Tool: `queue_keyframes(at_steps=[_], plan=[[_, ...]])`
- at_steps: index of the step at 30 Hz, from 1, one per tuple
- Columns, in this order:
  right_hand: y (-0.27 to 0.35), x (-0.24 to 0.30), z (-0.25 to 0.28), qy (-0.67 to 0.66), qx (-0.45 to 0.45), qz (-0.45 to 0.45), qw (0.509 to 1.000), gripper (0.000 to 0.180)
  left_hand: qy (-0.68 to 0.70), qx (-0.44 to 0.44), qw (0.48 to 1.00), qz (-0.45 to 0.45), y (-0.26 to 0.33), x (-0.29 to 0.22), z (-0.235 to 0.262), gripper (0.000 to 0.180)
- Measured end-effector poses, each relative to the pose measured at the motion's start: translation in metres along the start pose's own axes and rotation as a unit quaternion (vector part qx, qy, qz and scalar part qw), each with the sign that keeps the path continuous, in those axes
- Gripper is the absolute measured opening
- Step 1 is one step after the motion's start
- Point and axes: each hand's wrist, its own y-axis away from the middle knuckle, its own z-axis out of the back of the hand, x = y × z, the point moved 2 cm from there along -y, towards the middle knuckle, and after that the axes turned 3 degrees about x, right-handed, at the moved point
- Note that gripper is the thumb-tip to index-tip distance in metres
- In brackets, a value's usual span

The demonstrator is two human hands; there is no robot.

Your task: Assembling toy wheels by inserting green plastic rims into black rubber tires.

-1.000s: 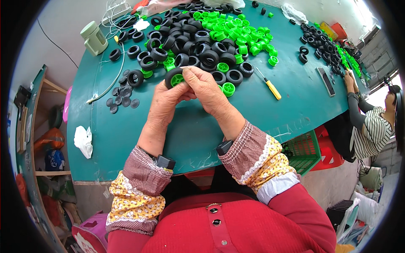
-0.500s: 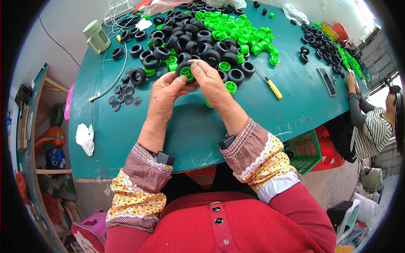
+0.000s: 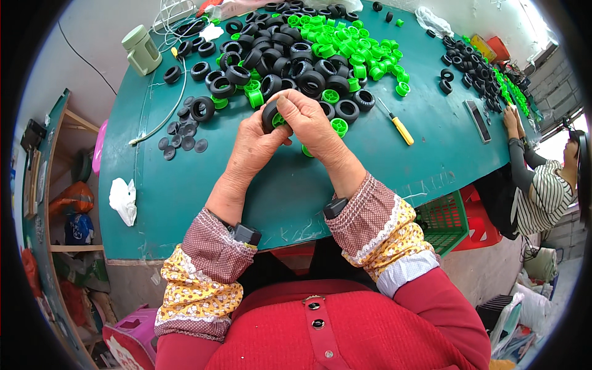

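Note:
Between my two hands, in front of the pile, is a small black toy tire (image 3: pixel 269 115) with a green wheel hub (image 3: pixel 278 119) in its opening. My left hand (image 3: pixel 256 140) grips it from the left, thumb against the hub. Wrapped over its right side is my right hand (image 3: pixel 306 122), which hides part of the tire. Just beyond lies a heap of loose black tires (image 3: pixel 285 51), with bright green hubs (image 3: pixel 345 43) heaped at its right. A few hubs and tires lie close by my right hand.
Flat black discs (image 3: pixel 187 128) lie left of my hands. A screwdriver (image 3: pixel 399 126) with a yellow handle rests to the right, near a phone-like device (image 3: pixel 477 119). A pale green mug (image 3: pixel 141 50) stands far left. At the right, another person (image 3: pixel 542 185) works beside more tires.
The tire in my hands has turned, so its green hub shows more from the side. My left hand has shifted slightly right and lower, with its fingers closer to my right hand.

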Motion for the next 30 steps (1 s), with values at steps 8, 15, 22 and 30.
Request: queue_keyframes(at_steps=[8,15,22,30], plan=[[-0.001,0.002,-0.006,-0.094,-0.058,0.024,0.994,0.023,0.288,-0.041,0.957,0.02,-0.002,-0.002,0.0,0.023],[-0.001,0.014,0.014,0.132,0.049,0.025,0.99,0.022,0.178,-0.017,0.983,0.039,0.003,-0.006,0.026,0.033],[-0.001,0.0,0.011,0.118,-0.023,0.025,0.992,0.023,0.109,-0.007,0.994,0.008,-0.002,-0.001,0.008,0.049],[-0.006,0.002,0.014,0.191,-0.004,0.15,0.97,0.024,0.109,0.009,0.994,0.008,-0.003,0.001,0.007,0.03]])
